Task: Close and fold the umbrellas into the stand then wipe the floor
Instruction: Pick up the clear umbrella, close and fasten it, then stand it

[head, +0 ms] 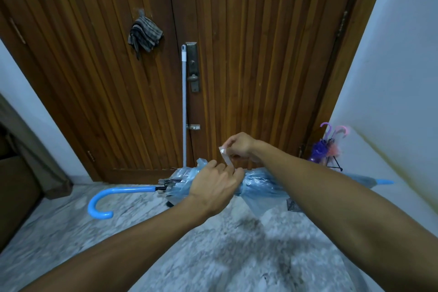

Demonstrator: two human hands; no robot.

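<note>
A closed blue transparent umbrella point(263, 187) is held level above the floor, its curved blue handle point(111, 197) to the left and its tip point(384, 182) to the right. My left hand point(213, 187) grips the gathered canopy at its middle. My right hand point(239, 144) pinches the umbrella's clear tie strap point(225, 155), pulled up above the canopy. A black wire stand point(335, 166) at the right door corner holds a purple umbrella point(320, 149) and a pink umbrella point(341, 134).
A mop pole point(184, 106) leans upright against the wooden double door point(248, 66). A striped cloth point(144, 35) hangs from a hook on the door. The floor point(225, 244) is grey marble. A dark piece of furniture point(14, 192) stands at the left.
</note>
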